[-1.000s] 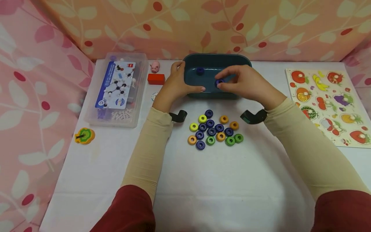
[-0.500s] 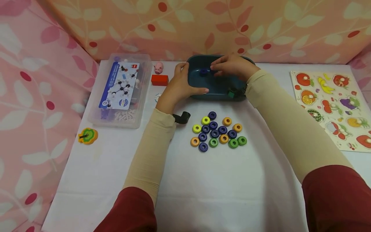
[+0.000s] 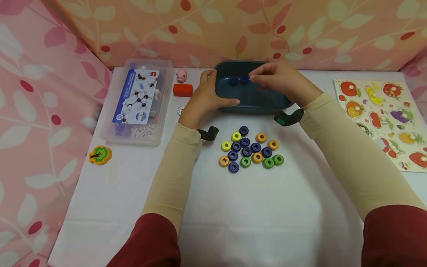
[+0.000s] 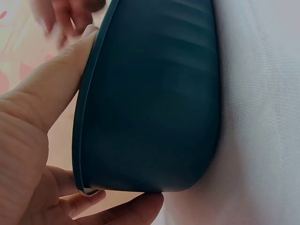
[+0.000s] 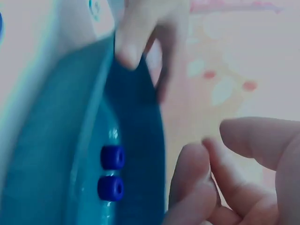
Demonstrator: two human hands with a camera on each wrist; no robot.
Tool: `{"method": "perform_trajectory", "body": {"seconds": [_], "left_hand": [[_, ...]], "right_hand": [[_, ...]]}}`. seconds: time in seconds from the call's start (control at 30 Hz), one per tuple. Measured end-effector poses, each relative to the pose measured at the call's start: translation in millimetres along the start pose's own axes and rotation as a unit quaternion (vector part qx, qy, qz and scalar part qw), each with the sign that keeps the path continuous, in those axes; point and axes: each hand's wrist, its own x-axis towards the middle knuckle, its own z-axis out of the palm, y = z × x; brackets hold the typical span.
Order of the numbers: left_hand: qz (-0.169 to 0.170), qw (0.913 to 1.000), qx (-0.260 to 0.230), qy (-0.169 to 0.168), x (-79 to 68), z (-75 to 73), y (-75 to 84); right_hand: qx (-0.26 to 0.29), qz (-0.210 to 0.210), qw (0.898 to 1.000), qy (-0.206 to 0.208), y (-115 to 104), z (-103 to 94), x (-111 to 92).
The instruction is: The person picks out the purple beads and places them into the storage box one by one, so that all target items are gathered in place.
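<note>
Tub: dark teal tub (image 3: 253,110), upright at the back of the white-covered bench (image 3: 253,211), before the leaf-patterned cloth (image 3: 227,33).
Left hand: the left hand (image 3: 207,94) is clamped on the tub's left end, thumb along the near rim, fingers round the short wall.
Right hand: the right hand (image 3: 278,79) hangs over the tub holding nothing, fingers loosely bent, thumb and fingertips apart.
Beads in the tub: two blue beads (image 5: 111,189) side by side on its floor, a narrow gap between them, the right hand's fingertips near.
Beads on the bench: a loose cluster of ring-shaped beads (image 3: 246,151) in front of the tub, eight blue, four orange, three green, two yellow.
Left side: a clear plastic case (image 3: 110,138), a pink pig (image 3: 181,75) behind a red block (image 3: 183,90), and a tree-shaped piece (image 3: 100,155) nearer the person.
Right side: a fruit board (image 3: 387,128), partly hidden by the right sleeve (image 3: 353,159).
</note>
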Motion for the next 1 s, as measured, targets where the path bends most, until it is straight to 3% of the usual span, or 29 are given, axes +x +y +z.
{"method": "perform_trajectory", "body": {"seconds": [0.23,0.33,0.47,0.67,1.0], "left_hand": [[-0.004,1.0,-0.001,0.005,0.5,0.3,-1.7],[-0.003,1.0,-0.001,0.005,0.6,0.2,-2.4],[0.0,1.0,0.003,0.006,0.8,-0.8,-2.2],[0.008,0.9999,0.004,0.008,-0.5,-1.6,-1.8],[0.008,0.9999,0.0,0.008,-1.0,-0.7,-0.9]], "right_hand": [[-0.019,-0.016,0.999,-0.021,13.4,15.4,-50.1],[-0.073,-0.047,0.996,-0.024,25.2,32.5,-59.3],[-0.142,-0.094,0.985,-0.024,40.4,56.2,-58.8],[-0.14,-0.105,0.983,-0.05,50.2,77.8,-44.2],[-0.161,-0.095,0.979,-0.075,58.6,77.2,-43.0]]}}
